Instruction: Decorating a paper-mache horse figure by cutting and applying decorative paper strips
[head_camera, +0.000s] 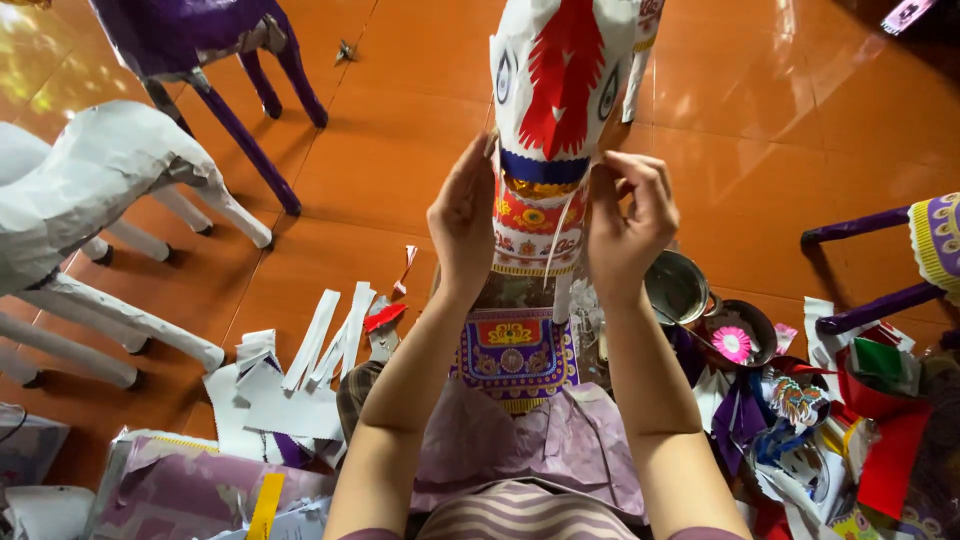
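Observation:
A white paper horse figure (560, 90) stands right in front of me, its face bearing a red cut-paper pattern, with blue, gold and orange patterned bands round the neck. My left hand (462, 222) presses flat on the left side of the neck. My right hand (628, 215) pinches a thin white paper strip (562, 235) at the right of the neck. A purple and gold patterned panel (514, 352) hangs lower on the figure's chest.
An undecorated white paper horse (90, 190) and a purple one (215, 50) stand on the orange tiled floor at left. White paper strips (325, 345) lie below them. Metal bowls (678, 288), a pink paper flower (732, 343) and coloured paper scraps crowd the right.

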